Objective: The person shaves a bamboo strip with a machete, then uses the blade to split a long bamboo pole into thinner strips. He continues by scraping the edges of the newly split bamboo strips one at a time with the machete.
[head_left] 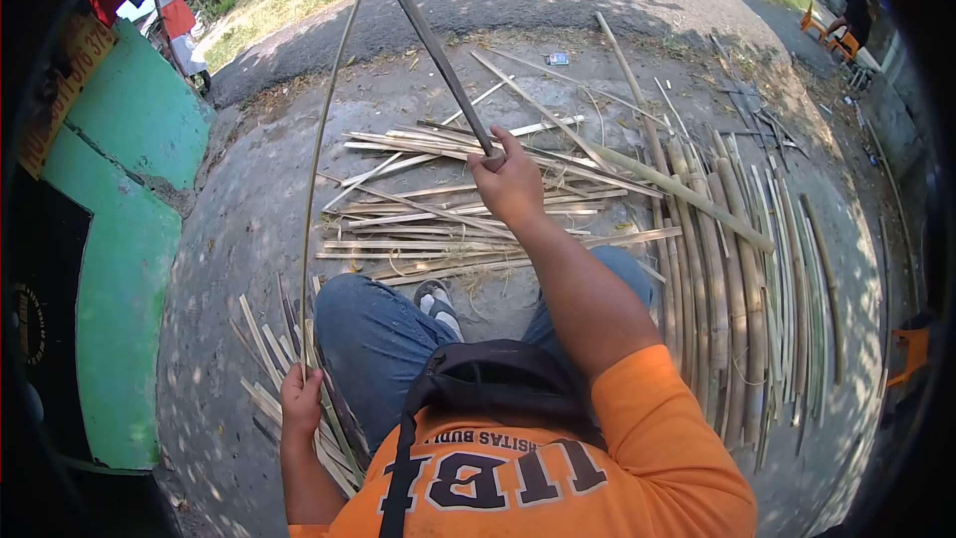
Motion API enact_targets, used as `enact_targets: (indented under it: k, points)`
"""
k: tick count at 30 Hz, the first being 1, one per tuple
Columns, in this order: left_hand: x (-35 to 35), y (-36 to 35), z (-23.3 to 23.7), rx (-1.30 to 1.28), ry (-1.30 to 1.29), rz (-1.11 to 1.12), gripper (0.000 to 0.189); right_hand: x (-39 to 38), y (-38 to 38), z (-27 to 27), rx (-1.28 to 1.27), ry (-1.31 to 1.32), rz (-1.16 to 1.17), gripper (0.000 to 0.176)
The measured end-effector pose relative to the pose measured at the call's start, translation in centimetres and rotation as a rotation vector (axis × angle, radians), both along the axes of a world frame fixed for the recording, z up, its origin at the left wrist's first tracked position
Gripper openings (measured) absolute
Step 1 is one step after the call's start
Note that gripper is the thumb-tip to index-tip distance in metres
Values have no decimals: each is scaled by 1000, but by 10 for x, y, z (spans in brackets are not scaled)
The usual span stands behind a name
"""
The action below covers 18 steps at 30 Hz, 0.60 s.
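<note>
My right hand [510, 179] is closed round the handle of a machete [434, 48], its long dark blade slanting up and away to the left. Low on the left, my left hand [301, 399] grips a long thin bamboo strip [321, 144] near its lower end; the strip rises almost upright past the top of the view. The blade's tip overlaps the strip near the top edge. Beneath my right hand, split bamboo slats [428, 239] lie in a loose pile on the ground in front of my knees. More strips [261, 339] lie beside my left hand.
Whole bamboo poles [732, 319] and thin strips lie in rows on the right. A long pole [687, 194] lies aslant across them. On the left stands a green wall [124, 309]. A small blue pack [558, 59] lies beyond the slats. A person [858, 8] is at the far right.
</note>
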State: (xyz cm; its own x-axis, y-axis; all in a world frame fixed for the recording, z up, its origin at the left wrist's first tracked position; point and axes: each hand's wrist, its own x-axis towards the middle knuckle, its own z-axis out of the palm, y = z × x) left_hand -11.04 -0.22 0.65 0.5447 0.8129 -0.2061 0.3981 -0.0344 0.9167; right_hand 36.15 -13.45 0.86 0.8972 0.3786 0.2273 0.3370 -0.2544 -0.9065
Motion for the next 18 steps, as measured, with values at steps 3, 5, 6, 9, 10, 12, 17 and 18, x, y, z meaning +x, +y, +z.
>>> enact_targets:
  k: [3, 5, 6, 9, 10, 12, 17, 18]
  points:
    - [0, 4, 0, 42, 8, -3, 15, 0, -2, 2, 25, -4, 17, 65]
    - [-1, 4, 0, 16, -18, 4, 15, -1, -3, 3, 30, -1, 28, 64]
    - [0, 4, 1, 14, -5, 0, 14, 0, -2, 3, 25, -11, 20, 63]
    - [-2, 3, 1, 18, 23, -14, 12, 0, 0, 2, 8, 5, 9, 63]
    - [-2, 3, -1, 25, 25, -18, 12, 0, 1, 1, 14, 6, 7, 63]
    - [-2, 2, -3, 43, 38, -22, 12, -2, -1, 3, 20, 16, 18, 62]
    - [-2, 3, -5, 57, 109, -10, 12, -2, 0, 4, 2, -4, 23, 60]
    - [-1, 3, -7, 49, 94, -17, 12, -2, -1, 5, -8, 0, 29, 60]
